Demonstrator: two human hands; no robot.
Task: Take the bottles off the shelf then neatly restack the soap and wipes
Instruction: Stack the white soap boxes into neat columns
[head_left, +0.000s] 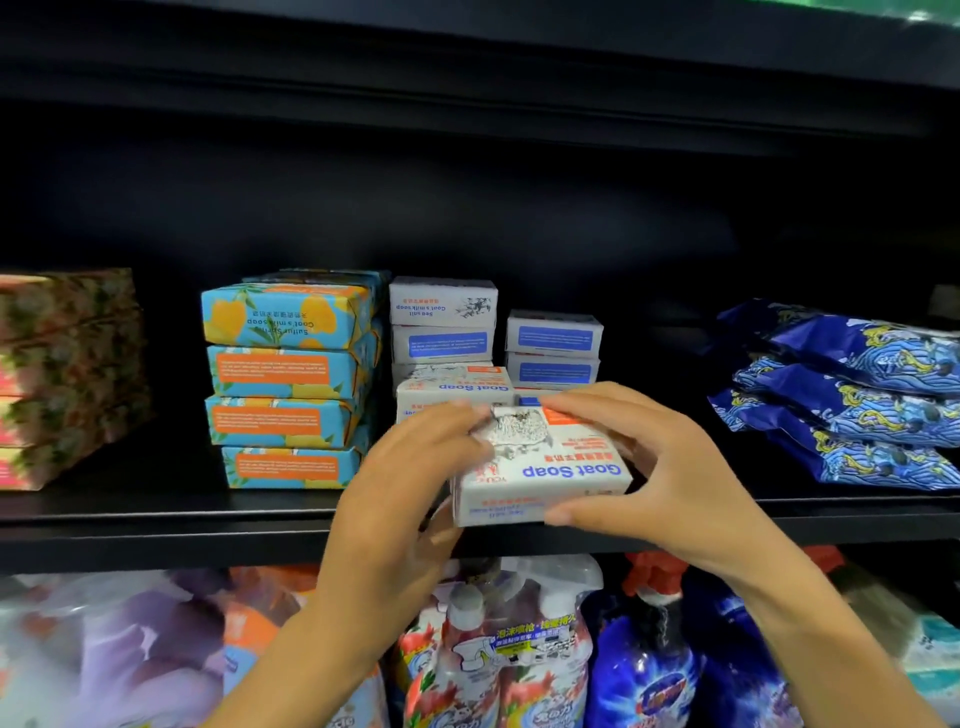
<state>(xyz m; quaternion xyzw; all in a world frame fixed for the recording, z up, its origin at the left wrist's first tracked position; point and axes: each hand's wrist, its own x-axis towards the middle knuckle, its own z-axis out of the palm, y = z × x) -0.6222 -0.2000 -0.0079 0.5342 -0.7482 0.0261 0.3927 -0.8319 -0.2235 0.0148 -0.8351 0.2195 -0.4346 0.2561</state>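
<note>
At the front edge of the black shelf (156, 519), a white soap box (545, 470) marked "Goat Soap" is held between both hands, its print upside down to the camera. The left hand (410, 483) grips the box's left end, with fingers curled over the top. The right hand (654, 467) grasps the right end, with fingers over the rear top edge and thumb against the front face. Whether the box rests on the shelf or is held just above it cannot be determined.

Directly behind it lies a second Goat Soap box (452, 387). Behind that are two stacks of white boxes (442, 322) bearing blue labels. To the left stands a stack of four blue-and-orange soap bars (283, 379), somewhat uneven, and further left are floral packs (67, 374). To the right, well apart, blue wipes packs (852, 395) lie piled. Bottles (498, 649) stand on the level below.
</note>
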